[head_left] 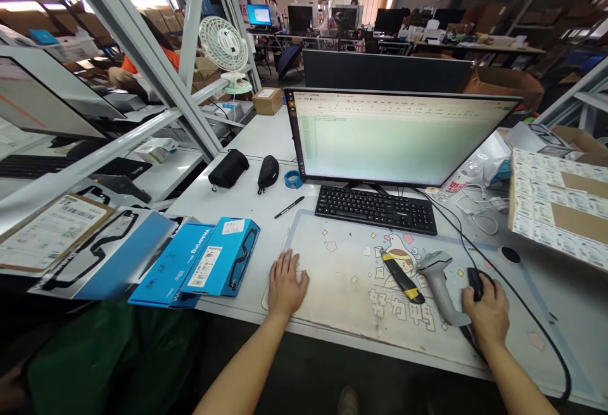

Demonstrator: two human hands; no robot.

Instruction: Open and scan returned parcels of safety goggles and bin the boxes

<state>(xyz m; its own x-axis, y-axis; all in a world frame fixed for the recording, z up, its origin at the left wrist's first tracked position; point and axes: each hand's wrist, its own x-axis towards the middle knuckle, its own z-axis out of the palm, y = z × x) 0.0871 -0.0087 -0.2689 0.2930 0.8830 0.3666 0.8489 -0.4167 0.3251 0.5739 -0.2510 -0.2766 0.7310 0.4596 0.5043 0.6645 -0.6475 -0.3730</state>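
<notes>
Flat on the left edge of the printed desk mat [332,301] rests my left hand [286,283], fingers stretched out and holding nothing. My right hand [489,310] is wrapped over a black computer mouse [475,282]. Just left of the mouse lies a grey barcode scanner [441,288], and beside it a yellow and black utility knife [401,275]. A black keyboard [375,208] stands beyond them, in front of a monitor [394,139] showing a spreadsheet. Left of my left hand are blue boxes [232,256] with white labels.
A black pen [289,207], a blue tape roll [293,179] and two black pouches [228,168] lie near the monitor. A label-covered carton [546,193] stands at the right, and a cable [517,294] curves around the mouse. A metal frame [142,54] and clip fan [223,44] rise at the left.
</notes>
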